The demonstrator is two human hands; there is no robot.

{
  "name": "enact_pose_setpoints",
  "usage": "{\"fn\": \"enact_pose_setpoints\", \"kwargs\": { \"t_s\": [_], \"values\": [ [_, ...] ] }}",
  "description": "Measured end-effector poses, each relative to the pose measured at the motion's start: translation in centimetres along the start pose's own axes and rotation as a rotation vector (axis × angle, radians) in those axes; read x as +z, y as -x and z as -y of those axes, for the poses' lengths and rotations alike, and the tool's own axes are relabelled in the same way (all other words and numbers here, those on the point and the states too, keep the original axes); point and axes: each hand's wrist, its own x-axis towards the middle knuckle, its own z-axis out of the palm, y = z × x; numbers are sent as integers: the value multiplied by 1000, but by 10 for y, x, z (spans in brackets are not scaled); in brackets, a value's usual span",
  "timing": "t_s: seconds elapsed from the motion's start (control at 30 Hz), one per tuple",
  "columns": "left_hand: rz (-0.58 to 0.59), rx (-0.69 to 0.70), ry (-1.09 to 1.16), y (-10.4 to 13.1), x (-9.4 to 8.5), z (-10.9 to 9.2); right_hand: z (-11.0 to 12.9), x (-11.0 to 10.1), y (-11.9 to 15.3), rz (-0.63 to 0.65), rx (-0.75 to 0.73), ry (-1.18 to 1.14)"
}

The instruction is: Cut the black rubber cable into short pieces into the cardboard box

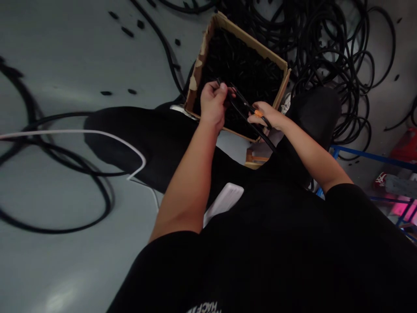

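Note:
My left hand point(213, 103) is closed, pinching a black hose or cable point(269, 142) near its end, over the left part of an open cardboard box point(252, 42). That length runs down to the right, past my other hand and over my lap. Scissors point(259, 113) with black and orange handles are gripped in my right hand point(273, 116). Their blades point up and left, close to my left fingers. Whether the blades touch the black length I cannot tell. Below both hands, the box holds many short black pieces point(247, 65).
Tangled black coils point(325, 48) lie on the floor at the upper right. More black loops point(97, 174) lie at left, with a white cable point(81, 131) across them. Loose pieces point(127, 31) are scattered on the floor. A white flat object point(226, 198) rests on my lap. A blue frame point(374, 157) stands at right.

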Motion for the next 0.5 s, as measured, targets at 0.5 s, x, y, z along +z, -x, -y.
{"fn": "enact_pose_setpoints", "kwargs": {
  "t_s": [0.5],
  "values": [
    [107,74,-106,7,6,0,10,-17,-2,-125,-21,200]
  ]
}}
